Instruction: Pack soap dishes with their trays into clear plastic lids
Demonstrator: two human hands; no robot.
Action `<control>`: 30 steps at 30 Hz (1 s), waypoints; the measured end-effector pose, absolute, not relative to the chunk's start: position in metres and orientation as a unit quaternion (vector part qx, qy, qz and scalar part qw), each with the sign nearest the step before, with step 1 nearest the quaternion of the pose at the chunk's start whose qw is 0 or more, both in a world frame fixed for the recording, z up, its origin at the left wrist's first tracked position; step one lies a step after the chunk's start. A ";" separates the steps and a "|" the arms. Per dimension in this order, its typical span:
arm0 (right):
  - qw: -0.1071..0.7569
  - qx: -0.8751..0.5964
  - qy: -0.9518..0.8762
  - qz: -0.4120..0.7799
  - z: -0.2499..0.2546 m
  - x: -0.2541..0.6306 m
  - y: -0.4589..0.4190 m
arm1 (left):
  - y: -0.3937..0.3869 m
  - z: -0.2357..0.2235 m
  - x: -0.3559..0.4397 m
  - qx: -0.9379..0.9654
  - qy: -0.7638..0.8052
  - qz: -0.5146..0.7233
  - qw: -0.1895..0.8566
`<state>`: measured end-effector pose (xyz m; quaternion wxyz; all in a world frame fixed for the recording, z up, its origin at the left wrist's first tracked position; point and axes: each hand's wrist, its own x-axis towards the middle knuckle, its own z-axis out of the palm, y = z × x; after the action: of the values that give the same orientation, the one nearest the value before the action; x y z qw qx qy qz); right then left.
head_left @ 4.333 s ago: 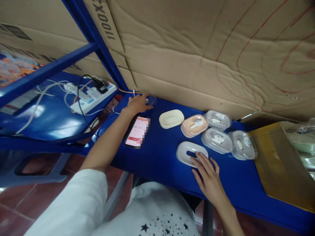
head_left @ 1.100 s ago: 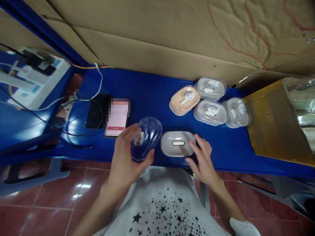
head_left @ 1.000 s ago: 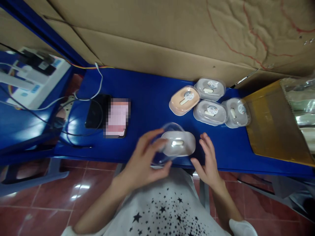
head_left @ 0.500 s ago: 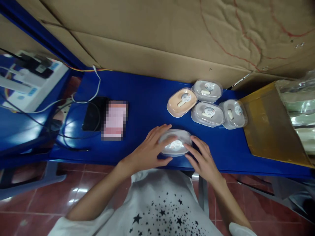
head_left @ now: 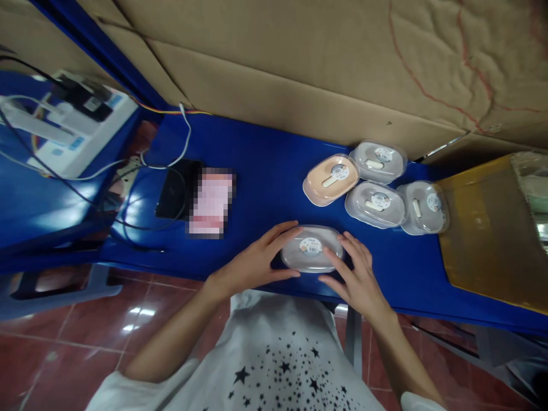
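A white oval soap box [head_left: 311, 256] with a clear lid and a round sticker lies near the front edge of the blue table [head_left: 265, 171]. My left hand [head_left: 252, 264] cups its left end, thumb at the front and fingers round the back. On the other side my right hand [head_left: 357, 275] grips the right end in the same way. Both hands press the box from the sides.
Several closed soap boxes sit at the back right: a peach one [head_left: 330, 179] and three white ones [head_left: 375, 203]. A phone [head_left: 210, 201] and a black device [head_left: 176, 196] with cables lie left. A power strip [head_left: 71, 134] is far left, a cardboard box [head_left: 488, 228] right.
My left hand brought the clear lid from the left and set it over the white box. Both hands have since closed round the lidded box.
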<state>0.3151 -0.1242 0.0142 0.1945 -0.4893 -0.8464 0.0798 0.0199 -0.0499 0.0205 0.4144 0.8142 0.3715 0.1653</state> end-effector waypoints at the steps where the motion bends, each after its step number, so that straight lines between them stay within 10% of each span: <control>1: 0.194 -0.485 -0.849 0.079 0.013 0.315 -0.124 | -0.050 0.019 0.019 0.816 0.370 0.165 0.413; 30: 0.143 -0.590 -0.794 -0.020 0.021 0.343 -0.088 | -0.036 0.021 0.017 0.809 0.534 0.229 0.086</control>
<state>0.3432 -0.0876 0.0205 0.1433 -0.5902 -0.7941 -0.0205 0.0169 -0.0359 0.0206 0.0860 0.8092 0.5340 0.2294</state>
